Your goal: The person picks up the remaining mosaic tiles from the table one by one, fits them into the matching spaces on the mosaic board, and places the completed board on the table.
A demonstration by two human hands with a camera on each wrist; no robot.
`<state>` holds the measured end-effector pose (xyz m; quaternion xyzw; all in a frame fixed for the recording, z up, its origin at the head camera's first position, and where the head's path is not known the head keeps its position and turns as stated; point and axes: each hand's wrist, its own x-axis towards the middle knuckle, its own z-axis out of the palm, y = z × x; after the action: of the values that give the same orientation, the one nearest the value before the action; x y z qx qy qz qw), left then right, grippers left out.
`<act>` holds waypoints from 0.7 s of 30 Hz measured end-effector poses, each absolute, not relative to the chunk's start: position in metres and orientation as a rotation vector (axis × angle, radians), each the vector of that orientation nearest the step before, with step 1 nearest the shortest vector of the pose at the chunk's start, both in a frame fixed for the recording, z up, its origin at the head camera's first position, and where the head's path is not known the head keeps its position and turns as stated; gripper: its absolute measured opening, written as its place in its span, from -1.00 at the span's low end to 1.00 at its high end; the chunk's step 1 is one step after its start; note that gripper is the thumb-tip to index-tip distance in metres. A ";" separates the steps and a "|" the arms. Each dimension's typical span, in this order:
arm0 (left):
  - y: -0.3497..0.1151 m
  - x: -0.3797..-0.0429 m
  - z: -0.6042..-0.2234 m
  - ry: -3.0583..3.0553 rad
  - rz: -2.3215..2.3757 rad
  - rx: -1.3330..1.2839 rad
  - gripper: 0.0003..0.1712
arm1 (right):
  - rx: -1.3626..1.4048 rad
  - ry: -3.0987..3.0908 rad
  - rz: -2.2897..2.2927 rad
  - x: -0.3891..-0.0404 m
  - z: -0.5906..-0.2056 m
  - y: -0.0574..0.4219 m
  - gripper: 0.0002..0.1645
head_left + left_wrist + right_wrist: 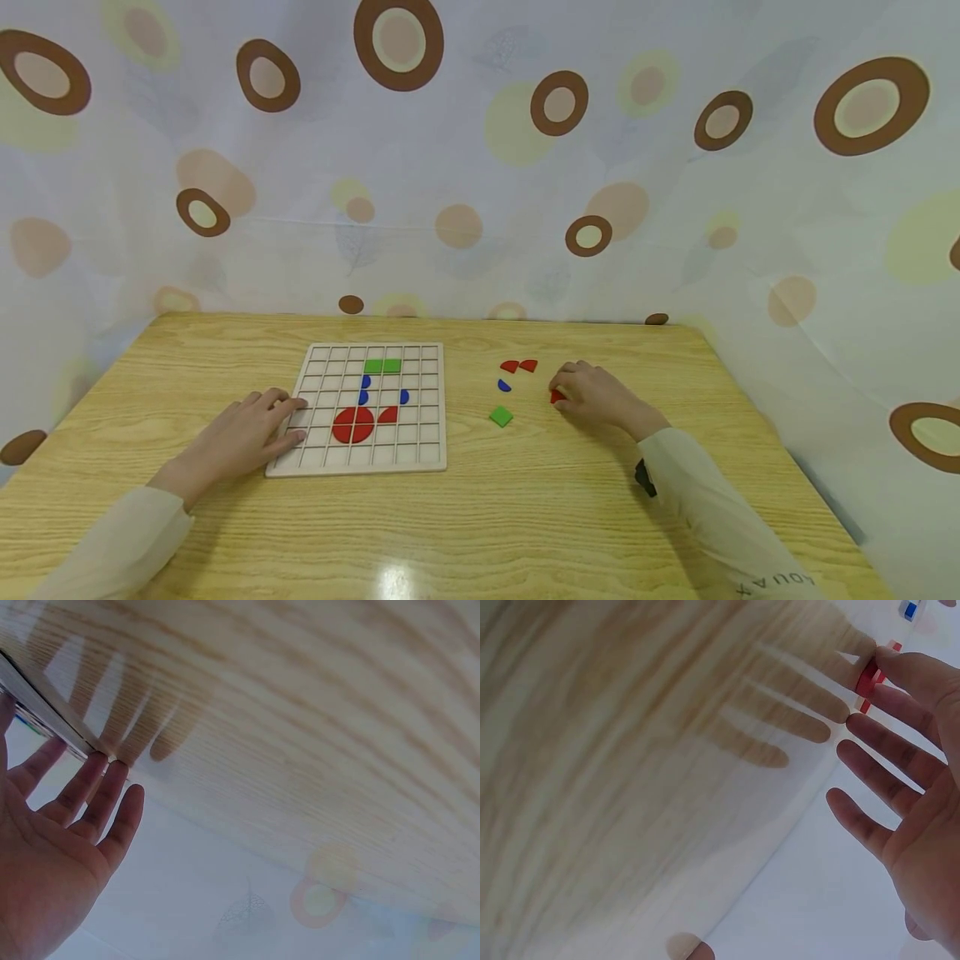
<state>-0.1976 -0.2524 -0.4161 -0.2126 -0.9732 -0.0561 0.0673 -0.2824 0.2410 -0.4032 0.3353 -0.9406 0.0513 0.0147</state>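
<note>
The left hand (pixel 243 437) rests at the left edge of a white gridded board (pixel 427 454), thumb and index fingertip over its rim. Its other fingers lie fairly straight along the edge in the left wrist view. On the grid are a red circle of quarter pieces (pixel 352 425), a lone red quarter piece (pixel 388 414), two green squares (pixel 382 366) and blue half-circles (pixel 364 389). Right of the board, the right hand (pixel 596 394) pinches a red piece (pixel 867 675) between thumb and index finger, close over the table. The fingers partly hide its shape.
Between board and right hand lie two red quarter pieces (pixel 519 366), a blue half-circle (pixel 504 386) and a green square (pixel 501 417) on the wooden table (pixel 480 525). A patterned cloth (pixel 480 167) hangs behind the table. A black object (pixel 645 479) shows under the right cuff.
</note>
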 end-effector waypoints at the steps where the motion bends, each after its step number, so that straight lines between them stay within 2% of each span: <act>1: -0.252 -0.198 -0.416 -2.933 -0.171 -0.644 -0.48 | 1.043 -2.930 0.163 -0.282 -0.403 0.241 -0.74; 21: -0.253 -0.196 -0.416 -2.920 -0.181 -0.643 -0.48 | 1.134 -2.986 0.224 -0.283 -0.397 0.246 -0.64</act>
<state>-0.1965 -0.2531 -0.4156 -0.2142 -0.9722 -0.0602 0.0728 -0.2826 0.2462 -0.3972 0.3541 -0.9321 0.0699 -0.0300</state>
